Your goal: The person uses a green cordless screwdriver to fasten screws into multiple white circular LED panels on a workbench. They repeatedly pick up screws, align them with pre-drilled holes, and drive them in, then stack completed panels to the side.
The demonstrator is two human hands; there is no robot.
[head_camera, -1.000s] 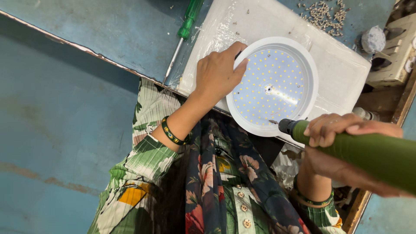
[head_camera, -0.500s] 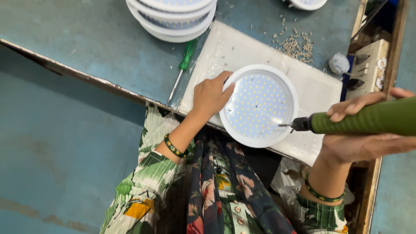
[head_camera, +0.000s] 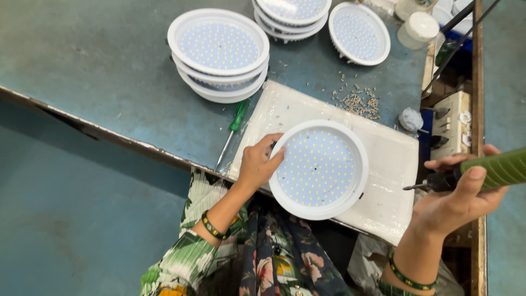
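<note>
Left hand (head_camera: 258, 164) curled over the near-left rim of a round white LED downlight panel (head_camera: 319, 169), fingertips (head_camera: 275, 156) pressed on the rim and gripping it, panel face up with its grid of small diodes showing. Panel lying on a white rectangular work board (head_camera: 394, 164) at the near edge of a blue-grey workbench (head_camera: 98, 71), overhanging the board's near edge slightly. Right hand (head_camera: 457, 194) well to the right of the panel, closed around the green body of a powered screwdriver (head_camera: 493, 170), thumb across the barrel, dark bit pointing left toward the panel but apart from it. Green-handled manual screwdriver (head_camera: 235, 129) lying on the bench just left of the board, tip toward the near edge. Small heap of loose screws (head_camera: 359, 101) scattered just beyond the board. Stack of matching light panels (head_camera: 219, 52) further back on the left, a second stack (head_camera: 293, 13) at the top edge, a single panel (head_camera: 359, 33) beside it. White socket block (head_camera: 452, 123) at the right edge of the bench. Dark beaded bracelets on both wrists, floral green sleeves below.
</note>
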